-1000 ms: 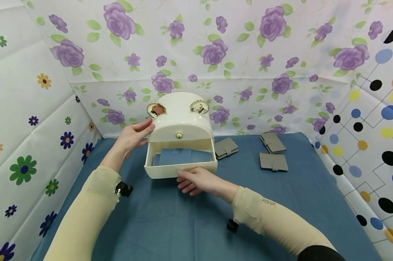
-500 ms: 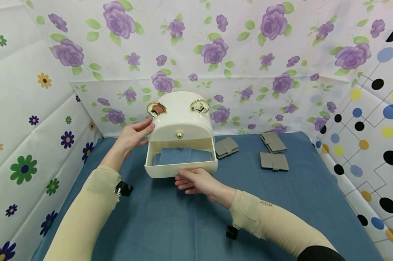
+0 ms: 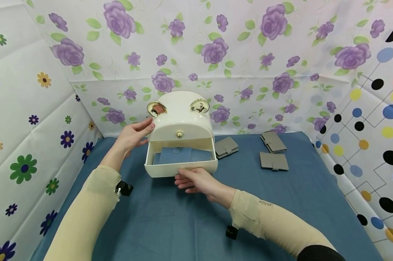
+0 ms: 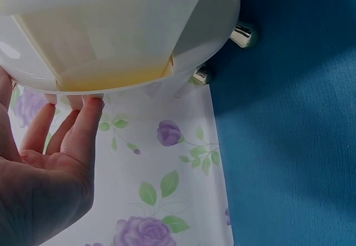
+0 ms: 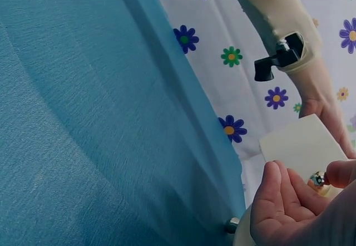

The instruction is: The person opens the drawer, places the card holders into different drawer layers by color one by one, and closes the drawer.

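A cream storage box [image 3: 180,119] with gold-rimmed, ear-like pieces stands toward the back, its lower drawer [image 3: 163,171] pulled out. Blue wallets [image 3: 175,156] lie inside the drawer. My left hand [image 3: 132,139] steadies the box's left side, fingertips pressed to the wall in the left wrist view. At the drawer front, my right hand [image 3: 199,181] holds the gold drawer knob [image 5: 318,180], thumb right on it and the other fingers bent below. In the head view that knob is hidden by the hand.
One grey wallet [image 3: 226,147] lies against the box's right side. Two more, a rear grey wallet [image 3: 273,141] and a front grey wallet [image 3: 273,161], lie farther right. Blue cloth [image 3: 157,221] covers the table. Patterned sheets [image 3: 248,72] enclose the back and sides.
My right hand has shifted slightly left, with its lower fingers drawn up closer to the drawer front. The left hand and the wallets have stayed in place.
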`<action>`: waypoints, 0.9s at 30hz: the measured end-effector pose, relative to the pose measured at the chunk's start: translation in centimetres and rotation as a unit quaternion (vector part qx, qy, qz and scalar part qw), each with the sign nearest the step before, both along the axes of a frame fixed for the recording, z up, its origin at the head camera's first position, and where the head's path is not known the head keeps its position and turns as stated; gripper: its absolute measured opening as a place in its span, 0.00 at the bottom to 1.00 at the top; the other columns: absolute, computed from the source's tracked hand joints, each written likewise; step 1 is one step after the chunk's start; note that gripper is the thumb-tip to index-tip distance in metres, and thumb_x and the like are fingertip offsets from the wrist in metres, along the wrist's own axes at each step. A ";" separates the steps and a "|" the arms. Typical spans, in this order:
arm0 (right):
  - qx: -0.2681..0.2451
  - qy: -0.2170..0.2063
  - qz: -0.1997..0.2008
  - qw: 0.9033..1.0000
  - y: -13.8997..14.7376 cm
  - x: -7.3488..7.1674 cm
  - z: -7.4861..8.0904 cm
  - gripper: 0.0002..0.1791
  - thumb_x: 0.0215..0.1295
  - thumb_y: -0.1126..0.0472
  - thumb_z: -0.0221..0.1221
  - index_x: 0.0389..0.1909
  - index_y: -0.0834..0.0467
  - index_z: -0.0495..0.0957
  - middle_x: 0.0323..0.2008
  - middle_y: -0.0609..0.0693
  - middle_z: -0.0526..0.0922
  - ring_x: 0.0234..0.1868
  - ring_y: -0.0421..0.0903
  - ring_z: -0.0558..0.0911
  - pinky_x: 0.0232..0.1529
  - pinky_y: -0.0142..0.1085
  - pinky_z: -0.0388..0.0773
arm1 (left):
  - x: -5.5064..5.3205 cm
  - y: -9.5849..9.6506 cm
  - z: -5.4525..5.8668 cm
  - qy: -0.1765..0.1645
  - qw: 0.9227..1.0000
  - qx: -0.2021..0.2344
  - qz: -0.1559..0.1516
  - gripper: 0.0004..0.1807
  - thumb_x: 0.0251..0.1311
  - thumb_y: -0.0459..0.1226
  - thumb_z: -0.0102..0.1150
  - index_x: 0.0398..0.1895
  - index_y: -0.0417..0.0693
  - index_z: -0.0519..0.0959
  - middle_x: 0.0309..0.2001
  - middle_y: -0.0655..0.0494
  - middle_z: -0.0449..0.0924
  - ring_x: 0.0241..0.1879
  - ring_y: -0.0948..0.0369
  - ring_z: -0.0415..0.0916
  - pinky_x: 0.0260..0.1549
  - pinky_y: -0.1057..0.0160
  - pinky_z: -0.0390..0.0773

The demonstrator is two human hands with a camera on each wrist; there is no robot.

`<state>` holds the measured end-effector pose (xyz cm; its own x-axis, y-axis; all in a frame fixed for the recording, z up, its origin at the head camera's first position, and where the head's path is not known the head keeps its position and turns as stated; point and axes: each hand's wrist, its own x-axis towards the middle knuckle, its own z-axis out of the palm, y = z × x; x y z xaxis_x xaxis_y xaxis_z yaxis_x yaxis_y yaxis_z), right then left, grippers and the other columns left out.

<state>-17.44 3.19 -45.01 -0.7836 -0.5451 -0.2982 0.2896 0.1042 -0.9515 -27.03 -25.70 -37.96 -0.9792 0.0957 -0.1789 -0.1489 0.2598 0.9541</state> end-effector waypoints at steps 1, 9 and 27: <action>0.000 0.001 -0.001 1.000 0.0 0.0 0.0 0.29 0.85 0.43 0.54 0.61 0.66 0.84 0.52 0.56 0.90 0.50 0.46 0.90 0.48 0.36 0.87 | 0.0 0.0 0.0 0.000 1.000 0.001 0.000 0.41 0.73 0.58 0.64 0.85 0.64 0.62 0.85 0.58 0.55 0.81 0.53 0.59 0.74 0.45 0.68; 0.001 -0.002 -0.015 1.000 -0.1 -0.5 0.1 0.27 0.85 0.44 0.54 0.59 0.64 0.86 0.51 0.55 0.91 0.50 0.46 0.90 0.47 0.36 0.87 | 0.1 -0.1 0.1 0.000 1.000 0.006 -0.004 0.40 0.74 0.57 0.64 0.85 0.64 0.62 0.85 0.58 0.55 0.81 0.53 0.59 0.74 0.46 0.69; 0.012 0.013 -0.040 0.999 -0.7 -2.6 0.2 0.28 0.85 0.43 0.53 0.58 0.64 0.86 0.51 0.53 0.91 0.48 0.44 0.89 0.46 0.35 0.85 | -0.1 -0.1 0.0 -0.002 1.000 -0.003 -0.003 0.42 0.73 0.58 0.64 0.85 0.62 0.62 0.85 0.56 0.55 0.80 0.51 0.59 0.73 0.44 0.70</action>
